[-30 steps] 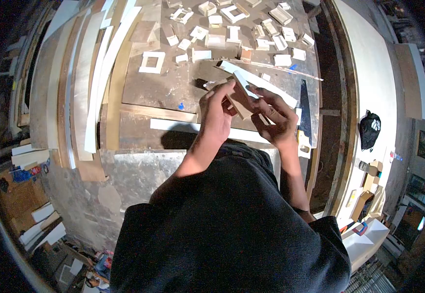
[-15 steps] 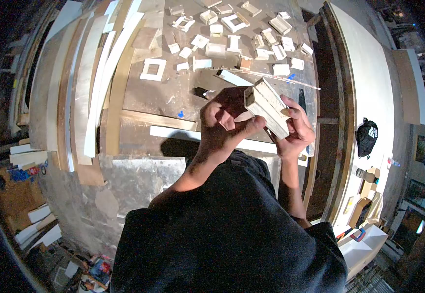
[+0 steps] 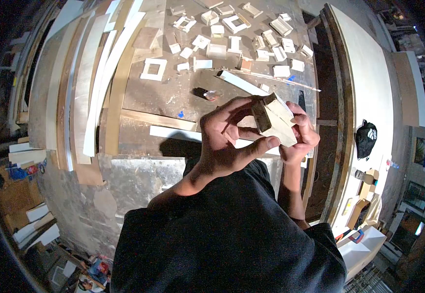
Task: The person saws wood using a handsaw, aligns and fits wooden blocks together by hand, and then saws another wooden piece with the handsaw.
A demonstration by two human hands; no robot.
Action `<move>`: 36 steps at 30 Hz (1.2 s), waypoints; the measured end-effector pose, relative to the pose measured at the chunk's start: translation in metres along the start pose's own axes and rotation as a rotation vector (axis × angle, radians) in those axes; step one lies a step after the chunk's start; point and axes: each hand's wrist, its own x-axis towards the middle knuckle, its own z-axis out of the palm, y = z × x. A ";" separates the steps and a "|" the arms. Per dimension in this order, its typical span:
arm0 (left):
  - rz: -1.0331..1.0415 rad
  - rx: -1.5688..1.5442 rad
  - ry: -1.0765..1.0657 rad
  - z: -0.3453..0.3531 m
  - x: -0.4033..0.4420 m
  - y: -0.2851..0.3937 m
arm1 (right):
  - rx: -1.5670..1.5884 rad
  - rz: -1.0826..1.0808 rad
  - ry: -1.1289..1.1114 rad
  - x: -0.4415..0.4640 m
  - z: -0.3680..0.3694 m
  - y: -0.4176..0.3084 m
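A small wooden box-like piece [image 3: 277, 119], made of pale boards joined together, is held up in front of my chest, tilted. My left hand [image 3: 224, 132] curls around its left side, with the thumb along the lower edge and the forefinger at the upper left. On the right side, the fingers of my right hand [image 3: 298, 136] grip the same piece. Its underside and the fingertips behind it are hidden. Beyond it on the table lie a long white strip [image 3: 242, 82] and a small dark object with a light tip [image 3: 210, 94], too small to name.
Several small wooden frames and boxes [image 3: 217, 50] are spread over the far part of the worktable [image 3: 146, 100]. Long boards [image 3: 88, 83] are stacked at the left. To the right, a pale panel [image 3: 364, 88] carries a black bag [image 3: 367, 140].
The wooden piece has come lower and slightly right, and is turned to show another face. My left thumb has shifted onto its lower edge; both hands have moved with it.
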 end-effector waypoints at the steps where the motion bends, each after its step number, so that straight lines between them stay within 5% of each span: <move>1: 0.005 0.008 -0.006 0.000 0.000 0.001 | 0.000 0.000 0.000 0.000 0.001 0.000; 22: 0.098 0.122 -0.179 -0.027 0.013 0.005 | 0.099 -0.039 -0.233 0.023 -0.017 -0.022; 31: 0.085 0.164 -0.211 -0.031 0.011 0.009 | 0.428 0.032 -0.371 0.044 -0.019 -0.037; 36: 0.038 0.191 -0.195 -0.029 0.009 0.010 | 0.238 0.202 -0.345 0.047 -0.024 -0.049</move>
